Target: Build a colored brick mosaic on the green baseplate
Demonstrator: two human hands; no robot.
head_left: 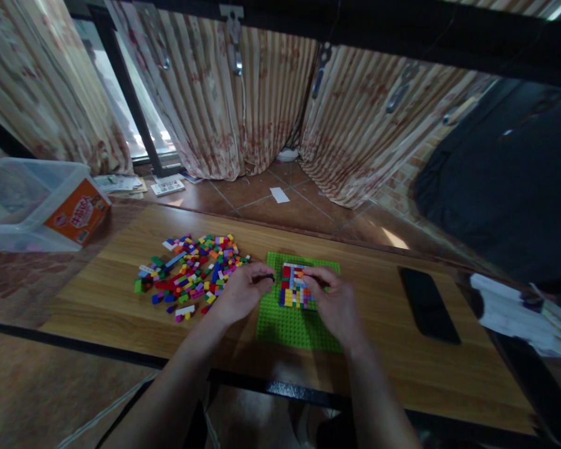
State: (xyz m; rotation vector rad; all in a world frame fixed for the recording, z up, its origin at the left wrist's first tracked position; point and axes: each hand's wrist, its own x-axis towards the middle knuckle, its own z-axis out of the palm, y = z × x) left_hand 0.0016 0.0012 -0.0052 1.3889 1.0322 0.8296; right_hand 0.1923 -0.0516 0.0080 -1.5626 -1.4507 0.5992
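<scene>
A green baseplate (285,327) lies on the wooden table, bearing a patch of small coloured toy bricks (292,296) in red, yellow, blue and white. My left hand (247,290) is over the plate's left edge, its thumb and forefinger pinched on a small dark brick (272,278). My right hand (334,302) reaches over the patch from the right, covering part of it. Its thumb and forefinger close at a small orange brick (300,274) near the patch's top. Left of my left hand spreads a heap of loose bricks (191,268) in many colours.
On the right of the table (378,362) lies a black phone (429,304). A clear plastic box (28,215) with an orange label stands beyond the table's left end. Papers (518,308) lie past the right end. Striped curtains (271,106) hang behind the table.
</scene>
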